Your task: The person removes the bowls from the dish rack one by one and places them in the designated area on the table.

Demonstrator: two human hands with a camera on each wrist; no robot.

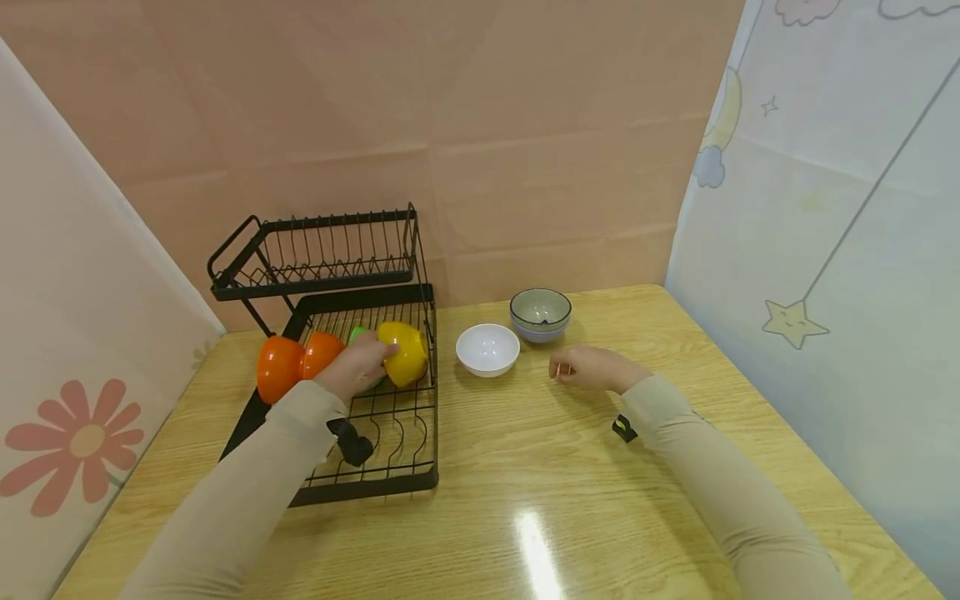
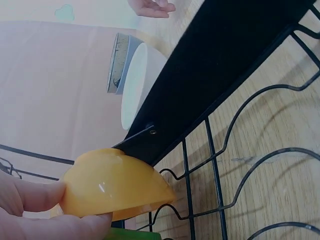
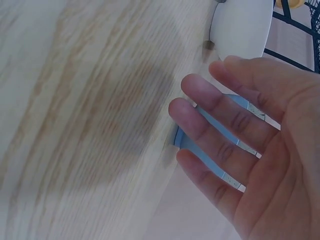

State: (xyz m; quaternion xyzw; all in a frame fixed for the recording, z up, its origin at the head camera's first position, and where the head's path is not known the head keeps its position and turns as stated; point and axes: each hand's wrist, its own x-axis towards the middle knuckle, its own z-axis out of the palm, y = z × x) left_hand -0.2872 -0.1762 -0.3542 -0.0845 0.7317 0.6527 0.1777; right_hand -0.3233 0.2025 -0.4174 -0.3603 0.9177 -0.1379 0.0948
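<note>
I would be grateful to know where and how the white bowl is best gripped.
I'd probably pinch the white bowl by its near rim, inside and out, coming from the front right with the right hand: it stands upright with that rim exposed, while the black dish rack flanks its left and the stacked bowls sit behind, rightward.

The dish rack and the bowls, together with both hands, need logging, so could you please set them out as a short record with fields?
Left hand: pinches the yellow bowl at the rack's lower tier
Right hand: above the table, fingers relaxed, holding nothing
Dish rack: black wire, two tiers
Also on lower tier: two orange bowls; a green item, mostly hidden in the head view
On table, right of rack: white bowl; bowl stack behind it and to the right
</note>
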